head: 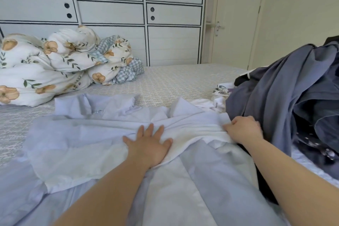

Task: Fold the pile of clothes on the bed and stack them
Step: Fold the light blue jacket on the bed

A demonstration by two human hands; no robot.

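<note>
A pale blue shirt (88,134) lies spread on the bed (174,80), its collar toward the far side. My left hand (148,145) presses flat on the middle of the shirt, fingers straight and spread. My right hand (242,130) grips a bunched fold of the same shirt at its right side. A pile of dark grey-blue clothes (286,101) is heaped just right of my right hand. A small white garment (216,104) lies between the shirt and the pile.
A rumpled floral duvet (60,66) sits at the far left of the bed. Behind the bed stands a white wardrobe (110,5), with a door (236,24) at the right. Patterned bedsheet shows bare beyond the shirt.
</note>
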